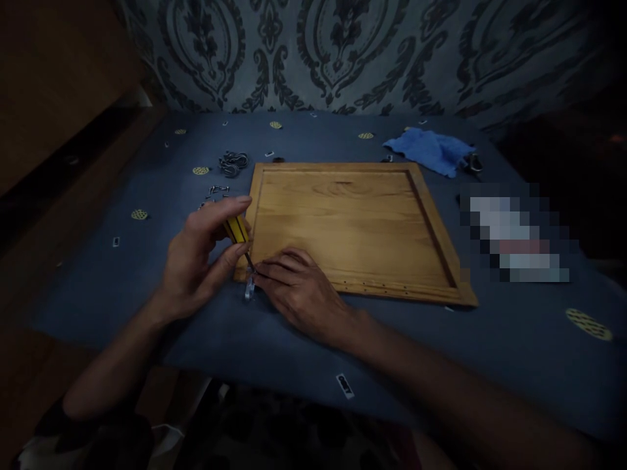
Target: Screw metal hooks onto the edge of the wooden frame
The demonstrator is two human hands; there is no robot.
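Note:
My left hand (198, 251) is closed around the yellow-and-black handle of a screwdriver (237, 230). The shaft slants down to a metal hinge (249, 286) at the near left corner of a framed wooden cabinet door (337, 215). My right hand (306, 294) rests over the door's near edge, fingers pressed together, with the fingertips beside the screwdriver's tip and the hinge. Whatever sits between those fingertips is hidden. The door lies flat, its recessed panel facing up, with several small dark holes along the near rail.
Dark metal hardware (233, 164) lies left of the door, with small metal pieces (218, 189) nearer me. A blue cloth (431, 150) is at the back right, and a blurred-out item (514, 235) lies at the right. Patterned fabric (343, 59) hangs behind the blue-covered table (147, 274).

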